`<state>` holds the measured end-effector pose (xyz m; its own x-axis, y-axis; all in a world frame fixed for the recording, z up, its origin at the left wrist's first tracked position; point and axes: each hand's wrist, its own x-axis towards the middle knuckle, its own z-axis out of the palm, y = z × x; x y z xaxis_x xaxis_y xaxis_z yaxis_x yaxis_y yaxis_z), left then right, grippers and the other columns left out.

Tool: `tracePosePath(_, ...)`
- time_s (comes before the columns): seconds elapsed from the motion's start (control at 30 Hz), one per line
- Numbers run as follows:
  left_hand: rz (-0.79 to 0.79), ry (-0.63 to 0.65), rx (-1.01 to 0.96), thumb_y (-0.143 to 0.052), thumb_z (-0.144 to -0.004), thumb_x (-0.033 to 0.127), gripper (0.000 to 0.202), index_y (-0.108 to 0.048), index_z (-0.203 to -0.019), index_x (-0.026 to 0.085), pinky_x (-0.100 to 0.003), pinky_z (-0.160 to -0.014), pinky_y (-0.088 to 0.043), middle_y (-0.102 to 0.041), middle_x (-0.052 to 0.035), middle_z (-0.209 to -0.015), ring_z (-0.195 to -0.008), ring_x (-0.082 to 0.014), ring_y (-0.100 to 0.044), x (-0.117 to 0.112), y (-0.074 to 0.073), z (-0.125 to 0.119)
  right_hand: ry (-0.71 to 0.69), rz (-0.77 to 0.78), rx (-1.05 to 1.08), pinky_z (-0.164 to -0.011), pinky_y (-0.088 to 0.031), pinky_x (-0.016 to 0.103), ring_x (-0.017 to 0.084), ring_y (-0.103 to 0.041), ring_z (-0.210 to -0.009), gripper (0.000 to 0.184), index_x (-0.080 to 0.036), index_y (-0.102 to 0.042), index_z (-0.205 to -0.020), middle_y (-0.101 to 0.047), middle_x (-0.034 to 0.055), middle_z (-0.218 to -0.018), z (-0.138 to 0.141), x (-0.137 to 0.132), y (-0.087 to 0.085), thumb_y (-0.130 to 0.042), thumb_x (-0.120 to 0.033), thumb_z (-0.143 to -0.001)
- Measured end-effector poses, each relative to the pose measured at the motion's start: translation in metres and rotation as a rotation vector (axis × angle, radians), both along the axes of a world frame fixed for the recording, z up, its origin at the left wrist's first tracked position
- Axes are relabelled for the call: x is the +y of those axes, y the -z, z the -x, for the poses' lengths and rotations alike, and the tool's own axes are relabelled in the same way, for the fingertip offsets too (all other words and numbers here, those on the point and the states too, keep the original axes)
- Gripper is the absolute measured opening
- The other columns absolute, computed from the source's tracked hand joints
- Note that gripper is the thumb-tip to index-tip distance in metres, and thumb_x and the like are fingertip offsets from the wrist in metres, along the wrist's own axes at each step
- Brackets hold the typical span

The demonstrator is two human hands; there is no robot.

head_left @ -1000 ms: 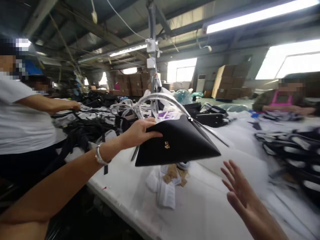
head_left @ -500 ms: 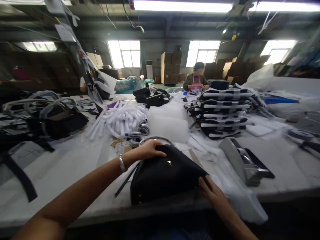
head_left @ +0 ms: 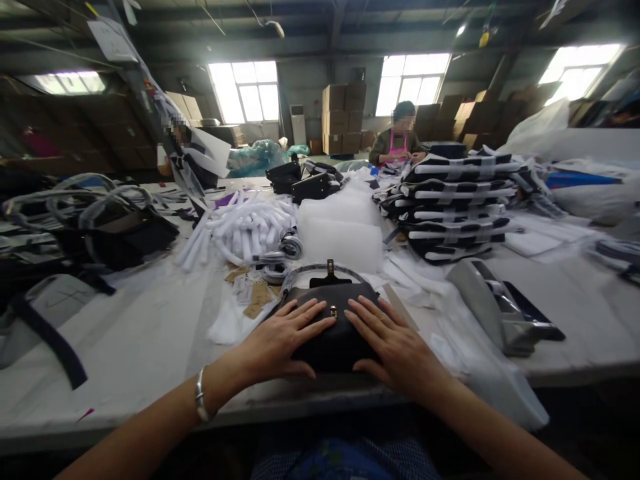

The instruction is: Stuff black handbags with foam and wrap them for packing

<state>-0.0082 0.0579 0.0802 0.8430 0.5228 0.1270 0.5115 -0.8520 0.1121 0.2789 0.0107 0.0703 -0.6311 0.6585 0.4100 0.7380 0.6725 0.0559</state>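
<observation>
A black handbag (head_left: pixel 327 347) lies in front of me near the table's front edge. Its gold clasp (head_left: pixel 333 311) shows between my hands, and a tab with a gold metal end (head_left: pixel 330 268) stands up at its far side. Behind that curves the wrapped handle (head_left: pixel 300 272). My left hand (head_left: pixel 285 340) rests flat on the bag's left part, fingers spread, a silver bangle on the wrist. On the right part lies my right hand (head_left: pixel 390 337), also flat with fingers stretched out. Neither hand grips anything.
White foam sheets (head_left: pixel 343 233) and a heap of white tubes (head_left: pixel 250 227) lie beyond the bag. A stack of wrapped black bags (head_left: pixel 455 200) stands back right, a grey bag (head_left: pixel 493 307) nearer. More handbags (head_left: pixel 120 233) sit left. A person (head_left: pixel 400 137) works across the table.
The handbag has been turned squarely toward me, its clasp now facing up in the middle. My right hand has left the bag's edge, and both hands now lie flat on it.
</observation>
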Motion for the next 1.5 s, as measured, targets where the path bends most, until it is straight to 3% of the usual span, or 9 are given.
tracePosePath(0.23, -0.187, -0.032, 0.044, -0.060, -0.095, 0.022, 0.066, -0.032, -0.153, 0.035, -0.048, -0.106, -0.046, -0.049, -0.0032, -0.151, -0.134, -0.0285, -0.052, -0.002, 0.041, -0.003, 0.024, 0.038, -0.075, -0.107, -0.048, 0.050, 0.030, -0.054, -0.131, 0.065, -0.027, -0.043, -0.150, -0.055, 0.0029, -0.146, 0.002, 0.008, 0.046, -0.063, -0.013, -0.089)
tracePosePath(0.43, -0.177, -0.068, -0.050, -0.058, -0.095, 0.026, 0.065, -0.032, -0.154, 0.036, -0.055, -0.113, -0.037, -0.031, -0.0056, -0.162, -0.148, -0.0339, -0.029, -0.033, 0.085, 0.004, 0.036, 0.080, 0.070, -0.111, -0.044, 0.047, 0.026, -0.042, -0.142, 0.065, -0.021, -0.041, -0.151, -0.048, 0.0049, -0.152, 0.001, -0.018, 0.090, -0.043, -0.003, -0.089)
tracePosePath(0.63, -0.121, -0.191, -0.091, -0.062, -0.092, 0.035, 0.068, -0.032, -0.153, 0.042, -0.068, -0.112, -0.028, -0.017, -0.0078, -0.166, -0.150, -0.0400, -0.017, -0.052, 0.089, -0.007, 0.116, 0.326, 0.262, -0.103, -0.049, 0.038, 0.022, -0.060, -0.120, 0.033, -0.023, -0.062, -0.129, -0.067, 0.0065, -0.129, 0.007, -0.009, 0.047, -0.055, -0.027, -0.096)
tracePosePath(0.77, -0.098, -0.204, -0.101, -0.062, -0.092, 0.035, 0.067, -0.033, -0.152, 0.042, -0.068, -0.113, -0.027, -0.021, -0.0074, -0.165, -0.150, -0.0398, -0.018, -0.051, 0.091, -0.010, 0.149, 0.335, 0.075, -0.081, -0.053, 0.034, 0.023, -0.065, -0.092, 0.019, -0.018, -0.070, -0.101, -0.072, 0.0078, -0.094, 0.036, 0.024, 0.014, -0.055, -0.031, -0.098)
tracePosePath(0.97, -0.064, -0.212, -0.129, -0.061, -0.093, 0.037, 0.063, -0.038, -0.150, 0.041, -0.069, -0.114, -0.024, -0.024, -0.0071, -0.164, -0.150, -0.0395, -0.018, -0.050, 0.092, -0.009, 0.097, 0.393, -0.315, -0.067, -0.044, 0.031, 0.024, -0.066, -0.084, 0.026, -0.015, -0.072, -0.084, -0.072, 0.0117, -0.086, 0.072, 0.050, 0.006, -0.052, -0.026, -0.098)
tracePosePath(1.13, -0.037, -0.208, -0.183, -0.058, -0.094, 0.038, 0.059, -0.039, -0.149, 0.042, -0.068, -0.115, -0.024, -0.025, -0.0060, -0.164, -0.151, -0.0384, -0.018, -0.050, 0.091, -0.009, 0.404, 0.733, -0.158, -0.058, -0.040, 0.028, 0.021, -0.068, -0.070, 0.042, -0.016, -0.074, -0.068, -0.074, 0.0093, -0.071, 0.077, 0.064, 0.000, -0.048, -0.034, -0.097)
tracePosePath(1.23, -0.043, -0.211, -0.180, -0.060, -0.093, 0.035, 0.061, -0.039, -0.150, 0.041, -0.069, -0.114, -0.025, -0.025, -0.0075, -0.164, -0.150, -0.0398, -0.019, -0.050, 0.091, -0.009, 0.388, 0.838, -0.077, -0.054, -0.041, 0.024, 0.015, -0.065, -0.056, 0.055, -0.020, -0.071, -0.061, -0.069, 0.0026, -0.057, 0.068, 0.066, -0.009, -0.040, -0.042, -0.101)
tracePosePath(1.4, -0.061, -0.219, -0.179, -0.061, -0.093, 0.032, 0.063, -0.038, -0.150, 0.042, -0.068, -0.113, -0.025, -0.023, -0.0069, -0.165, -0.150, -0.0396, -0.020, -0.051, 0.091, -0.009, 0.141, 0.420, 0.055, -0.093, -0.050, 0.037, 0.024, -0.068, -0.106, 0.037, -0.019, -0.072, -0.113, -0.075, 0.0095, -0.112, 0.033, 0.033, 0.006, -0.047, -0.043, -0.101)
tracePosePath(1.5, -0.090, -0.207, -0.167, -0.061, -0.092, 0.031, 0.063, -0.038, -0.150, 0.042, -0.067, -0.113, -0.027, -0.024, -0.0066, -0.164, -0.149, -0.0399, -0.023, -0.051, 0.089, -0.010, -0.027, 0.233, -0.070, -0.114, -0.036, 0.052, 0.031, -0.043, -0.140, 0.063, -0.015, -0.045, -0.148, -0.050, 0.0144, -0.149, 0.011, 0.012, 0.038, -0.061, -0.044, -0.094)
